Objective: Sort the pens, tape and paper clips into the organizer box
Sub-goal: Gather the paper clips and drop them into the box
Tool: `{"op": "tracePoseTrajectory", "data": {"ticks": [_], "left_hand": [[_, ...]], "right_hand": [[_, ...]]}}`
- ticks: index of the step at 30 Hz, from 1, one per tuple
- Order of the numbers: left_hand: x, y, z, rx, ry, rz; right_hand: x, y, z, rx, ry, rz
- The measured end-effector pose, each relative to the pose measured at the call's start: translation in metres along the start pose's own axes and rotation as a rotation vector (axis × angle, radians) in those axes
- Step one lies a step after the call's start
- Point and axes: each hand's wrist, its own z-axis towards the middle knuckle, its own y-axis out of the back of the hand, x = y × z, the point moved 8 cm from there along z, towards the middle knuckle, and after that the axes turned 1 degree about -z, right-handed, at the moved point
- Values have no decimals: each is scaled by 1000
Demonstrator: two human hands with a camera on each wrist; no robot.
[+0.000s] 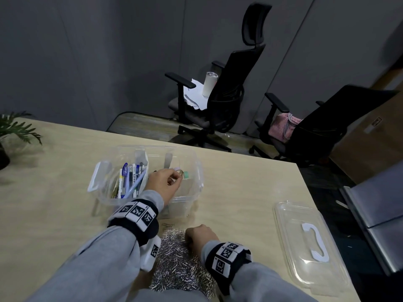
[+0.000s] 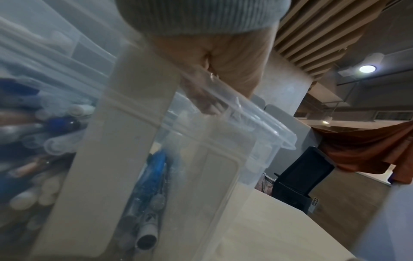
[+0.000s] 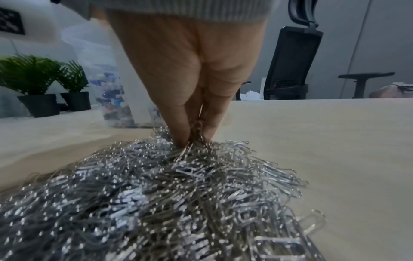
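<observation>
A clear organizer box (image 1: 201, 177) stands mid-table. Several pens (image 1: 130, 179) fill its left compartment, and small tape rolls (image 1: 186, 174) lie in the right one. My left hand (image 1: 173, 182) hovers over the right compartment with its fingers curled. In the left wrist view a small metal glint shows in the palm of the left hand (image 2: 208, 98), above the box rim (image 2: 257, 120) and the pens (image 2: 154, 169). My right hand (image 1: 192, 238) is dug into the near pile of silver paper clips (image 1: 178, 264). Thumb and fingers of the right hand (image 3: 194, 136) pinch clips from the pile (image 3: 167, 194).
The box's clear lid (image 1: 305, 243) lies at the table's right edge. A potted plant (image 1: 13, 129) stands at far left. Two office chairs (image 1: 218, 94) are beyond the far edge, off the table.
</observation>
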Motion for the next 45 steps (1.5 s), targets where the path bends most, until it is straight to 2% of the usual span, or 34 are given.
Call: {"op": "tracePoseTrajectory", "data": {"ticks": [4,10,14,17,19,22,28,32,35,37,38,39,40,42,43,45], "left_hand": [[5,3,2,-43,37,-73],[10,0,3,-21,77,-98],[12,0,4,-18,78,-106],[17,-1,5,-34,87,-137],[18,1,6,-59,100,-146],[13,7,6,-115,72,-115],[11,8,5,-113,70,-81],[12,4,6,-68,78,-29],[9,4,6,-70,52,-16],[3,5,5,-78,1,0],[-3,4,2,-74,-56,16],[-10,2,-3,-61,-142,56],[-16,-1,-11,-37,-252,138],[-23,-11,-31,10,-508,388],[-20,-18,-41,44,-585,477],[-9,-24,-60,73,-653,564]], "right_hand": [[-7,13,-4,-81,16,100],[-10,45,-20,-197,90,229],[-6,86,-37,-262,109,529],[-3,131,-41,-382,140,803],[-5,157,-36,-488,132,881],[-1,172,-17,-583,92,814],[12,146,7,-525,-13,520],[14,149,1,-526,58,543],[4,154,-20,-700,143,691],[-17,147,-33,-829,99,763],[-29,137,-37,-847,45,771],[-41,122,-38,-802,-13,763],[-49,103,-37,-691,-54,738],[-57,51,-32,-330,-70,602],[-60,26,-34,-172,-58,504],[-64,-8,-40,-16,-36,365]]}}
